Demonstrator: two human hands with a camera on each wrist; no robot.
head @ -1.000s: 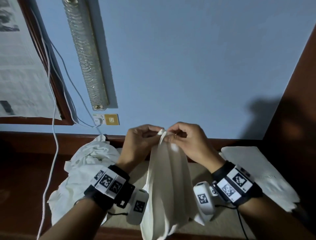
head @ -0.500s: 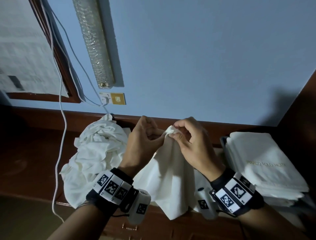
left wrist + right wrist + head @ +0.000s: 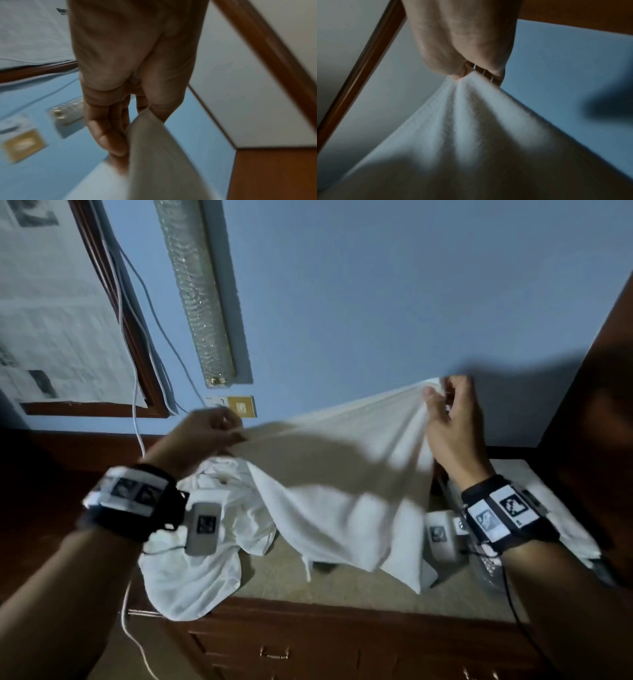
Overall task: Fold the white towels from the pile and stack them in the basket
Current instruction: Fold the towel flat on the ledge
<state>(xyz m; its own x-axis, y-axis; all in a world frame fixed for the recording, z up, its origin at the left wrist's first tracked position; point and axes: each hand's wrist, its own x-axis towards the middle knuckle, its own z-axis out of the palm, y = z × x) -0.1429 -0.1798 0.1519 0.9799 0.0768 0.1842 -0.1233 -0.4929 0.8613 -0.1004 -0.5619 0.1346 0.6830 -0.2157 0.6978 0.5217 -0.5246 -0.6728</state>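
A white towel (image 3: 342, 491) hangs spread in the air between my two hands above the counter. My left hand (image 3: 219, 429) pinches its upper left corner; in the left wrist view the fingers (image 3: 109, 129) curl on the towel's edge (image 3: 154, 155). My right hand (image 3: 445, 405) pinches the upper right corner, held higher; the right wrist view shows the towel (image 3: 471, 128) fanning out in folds from the pinch (image 3: 464, 74). The pile of crumpled white towels (image 3: 205, 535) lies on the counter at the left, partly behind the held towel. Folded white towels (image 3: 534, 494) lie stacked at the right; the basket under them is hardly visible.
The beige counter top (image 3: 342, 587) sits on a wooden cabinet with drawers (image 3: 308, 648). A white cable (image 3: 137, 419) runs down the blue wall from a socket (image 3: 239, 405). A glass wall lamp (image 3: 198, 296) and a framed picture (image 3: 51, 302) hang at the left. A dark wooden panel (image 3: 599, 388) stands at the right.
My hands have moved apart from a joined pinch at the middle, stretching the towel wide open; the right hand went up and right, the left hand left.
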